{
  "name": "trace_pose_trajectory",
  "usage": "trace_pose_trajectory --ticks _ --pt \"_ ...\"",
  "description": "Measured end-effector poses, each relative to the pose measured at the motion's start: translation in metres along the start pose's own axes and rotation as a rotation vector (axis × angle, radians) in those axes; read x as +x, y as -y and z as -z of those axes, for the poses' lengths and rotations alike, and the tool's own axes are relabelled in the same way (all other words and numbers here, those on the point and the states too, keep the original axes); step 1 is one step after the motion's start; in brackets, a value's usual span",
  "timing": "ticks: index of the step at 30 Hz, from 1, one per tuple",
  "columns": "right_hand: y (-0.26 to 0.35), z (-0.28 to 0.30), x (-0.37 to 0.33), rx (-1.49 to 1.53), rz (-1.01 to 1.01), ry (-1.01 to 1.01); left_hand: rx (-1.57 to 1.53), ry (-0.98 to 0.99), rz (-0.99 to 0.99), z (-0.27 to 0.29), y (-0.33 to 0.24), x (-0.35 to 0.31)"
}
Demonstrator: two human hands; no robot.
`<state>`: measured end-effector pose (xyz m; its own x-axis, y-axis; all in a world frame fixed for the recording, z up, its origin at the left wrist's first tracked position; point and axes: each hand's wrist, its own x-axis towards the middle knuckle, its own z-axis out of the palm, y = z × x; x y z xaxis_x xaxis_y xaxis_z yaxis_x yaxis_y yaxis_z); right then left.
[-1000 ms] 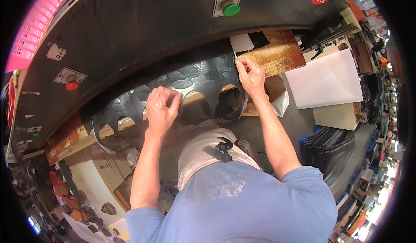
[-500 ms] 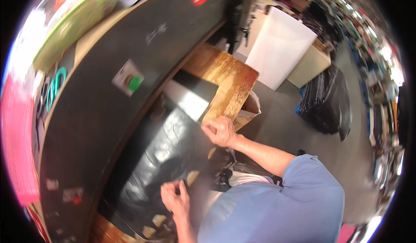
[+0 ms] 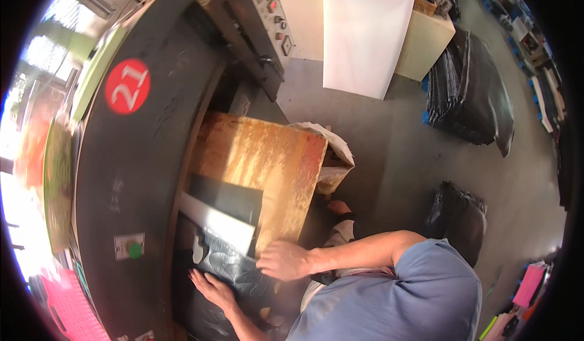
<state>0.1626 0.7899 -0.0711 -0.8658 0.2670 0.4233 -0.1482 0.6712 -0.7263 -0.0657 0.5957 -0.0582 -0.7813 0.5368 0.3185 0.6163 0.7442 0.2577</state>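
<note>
My left hand point(image 3: 213, 291) lies over a glossy black sheet point(image 3: 228, 262), with its fingers stretched out and slightly apart. The sheet is wrinkled and has rounded cut-outs, through which paler patches show. At the sheet's right corner is my right hand point(image 3: 285, 260), blurred, with its fingers curled in. Whatever it may be pinching is hidden. A flat white strip point(image 3: 222, 224) lies across the far end of the sheet, close to both hands. Beyond the strip, a dark flat piece point(image 3: 228, 196) rests on a worn wooden board point(image 3: 261, 152).
A dark machine beam point(image 3: 143, 177) with a green button point(image 3: 135, 250) runs along the left. A control panel point(image 3: 280, 27) stands at the far end. Right of the board are an open sack point(image 3: 340, 149), a white panel point(image 3: 365, 37) and stacked black sheets point(image 3: 471, 97).
The view has swung, bringing the control panel and more of the wooden board into sight. My left hand has moved farther up the black sheet and its fingers have straightened. My right hand stays by the sheet's corner.
</note>
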Motion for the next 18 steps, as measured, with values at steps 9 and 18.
trace_pose_trajectory --ticks 9,18 --pt "-0.035 0.063 -0.002 0.393 0.153 0.239 0.093 0.064 -0.016 -0.003 0.002 -0.002" --pt "-0.172 0.274 0.091 0.469 -0.259 -0.733 0.125 0.088 0.029 -0.002 0.004 0.0"
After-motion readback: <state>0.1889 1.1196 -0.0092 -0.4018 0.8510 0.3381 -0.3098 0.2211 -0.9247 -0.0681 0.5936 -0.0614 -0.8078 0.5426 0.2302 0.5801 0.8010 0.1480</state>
